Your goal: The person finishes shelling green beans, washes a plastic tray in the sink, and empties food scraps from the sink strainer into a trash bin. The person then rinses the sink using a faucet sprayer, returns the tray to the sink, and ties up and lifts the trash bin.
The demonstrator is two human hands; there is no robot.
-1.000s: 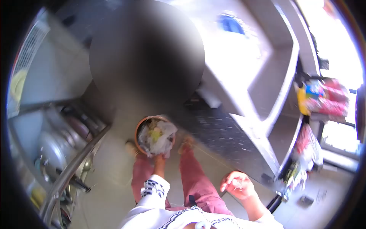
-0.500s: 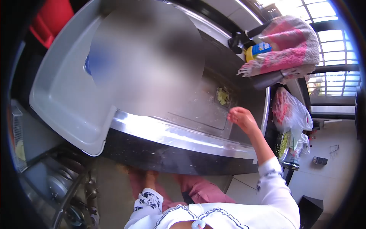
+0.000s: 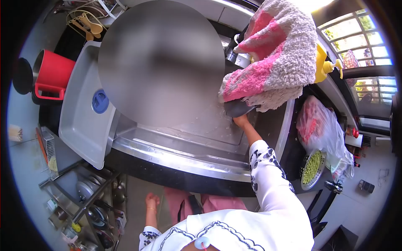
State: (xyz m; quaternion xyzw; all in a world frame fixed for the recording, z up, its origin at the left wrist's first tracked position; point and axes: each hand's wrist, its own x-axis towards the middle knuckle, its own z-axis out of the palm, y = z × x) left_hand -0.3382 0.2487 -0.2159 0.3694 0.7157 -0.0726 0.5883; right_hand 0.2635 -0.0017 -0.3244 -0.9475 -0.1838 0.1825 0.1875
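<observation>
My right hand (image 3: 241, 120) reaches into the steel sink (image 3: 184, 148), at the dark rounded end of the faucet (image 3: 238, 108). Its fingers are hidden behind that end, so whether they grip it does not show. A pink and white towel (image 3: 289, 54) hangs over the faucet and covers most of it. My left hand (image 3: 153, 201) hangs low beside my body, outside the counter's front edge, its fingers curled closed with nothing visible in them. A large blurred disc hides the middle and far part of the sink.
A grey drainboard tray (image 3: 83, 108) with a blue round piece (image 3: 100, 101) adjoins the sink. A red mug-like container (image 3: 52, 75) stands beyond it. To the right are a yellow pump bottle (image 3: 322, 65), a plastic bag (image 3: 316, 125) and a colander of green pieces (image 3: 312, 169). A dish rack (image 3: 88, 196) stands lower left.
My right hand has moved from over the sink near the drain to the faucet's end. The view has shifted, and my left hand, blurred before, now shows clearly. Yellowish scraps at the drain are now hidden.
</observation>
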